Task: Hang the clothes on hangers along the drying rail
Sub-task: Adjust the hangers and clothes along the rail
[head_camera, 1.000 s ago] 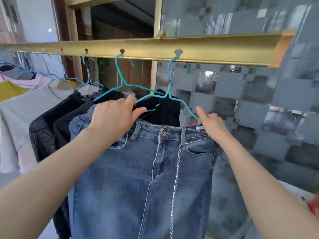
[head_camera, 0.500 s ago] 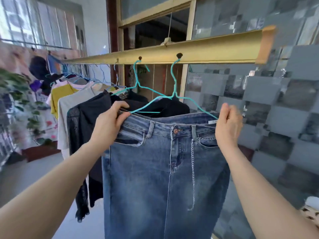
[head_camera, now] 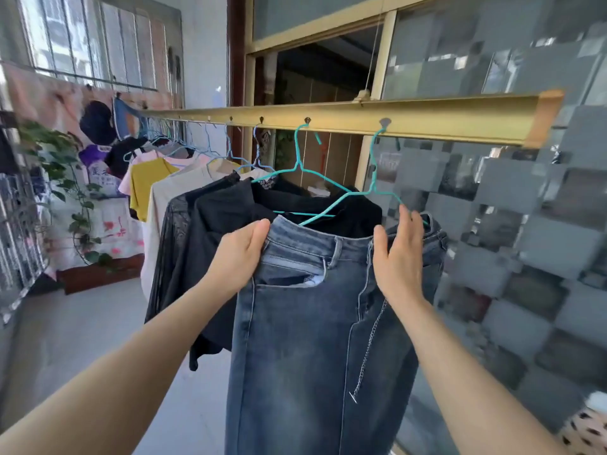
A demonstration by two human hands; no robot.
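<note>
While the left hand (head_camera: 237,256) grips the jeans (head_camera: 305,339), right hand (head_camera: 399,257) rests flat.

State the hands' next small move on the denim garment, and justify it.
Probably let go: the teal hanger already hooks into the rail, the denim garment hangs from it, the right hand lies open, and only the left hand grips the waistband.

A leafy vine (head_camera: 59,159) stands below a barred window (head_camera: 95,41).

Left hand (head_camera: 236,254) gripping jeans (head_camera: 312,339), right hand (head_camera: 397,257) flat
</note>
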